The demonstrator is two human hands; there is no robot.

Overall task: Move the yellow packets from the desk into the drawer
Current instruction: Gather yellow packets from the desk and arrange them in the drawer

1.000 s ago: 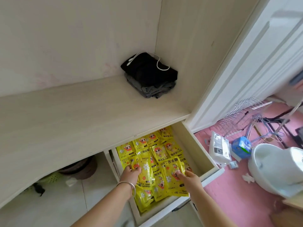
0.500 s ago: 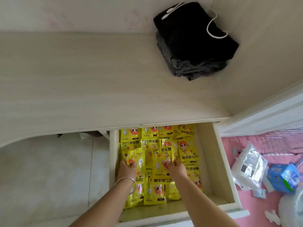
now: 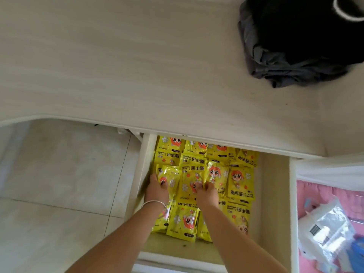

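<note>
Several yellow packets (image 3: 239,184) with a cartoon face lie in rows inside the open drawer (image 3: 275,194) under the pale wooden desk (image 3: 137,66). My left hand (image 3: 156,189), with a silver bangle on its wrist, rests on a packet (image 3: 169,174) at the drawer's left side, fingers pinching its edge. My right hand (image 3: 206,192) presses on a packet (image 3: 192,178) in the middle, fingertips curled onto it. Both forearms reach in over the drawer's front edge and hide some of the packets. No yellow packet shows on the desk top.
A folded black and grey cloth bundle (image 3: 295,46) with a white cord sits at the desk's back right. Pale floor tiles (image 3: 59,184) lie to the left. On the pink mat (image 3: 307,196) to the right lies a clear plastic bag (image 3: 331,233).
The view has tilted down and come closer over the drawer. Both hands have gone from holding packets above the pile to pressing them flat into it.
</note>
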